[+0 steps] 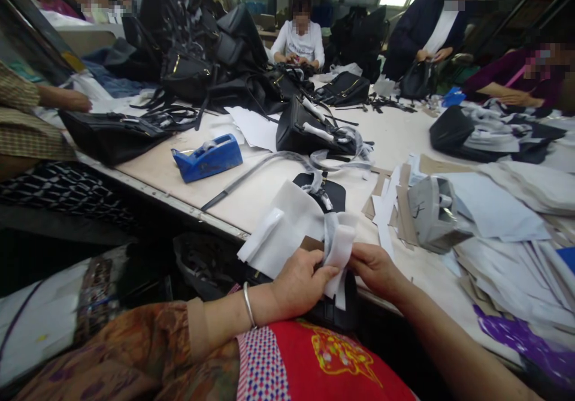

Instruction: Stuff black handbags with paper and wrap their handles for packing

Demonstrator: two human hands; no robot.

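Note:
My left hand point(303, 278) is closed on a white foam strip point(340, 245), its thumb lying across the front of it. On the strip's right side, my right hand point(375, 269) has its fingers pinched at the edge of the same foam. A black handbag point(339, 194) lies under and behind the strip at the table's front edge, partly hidden by my hands and the padding. Its strap point(287, 156) is wrapped in clear plastic and trails leftward over the table. A larger white foam sheet point(287, 215) spreads over the bag's left side.
A blue tape dispenser point(209, 158) stands at the left, a grey tape dispenser point(438, 215) at the right. Paper sheets point(512, 275) and card pile up beside it. A black handbag point(300, 128) sits mid-table, before a heap of bags point(193, 59). Several co-workers surround the table point(395, 134).

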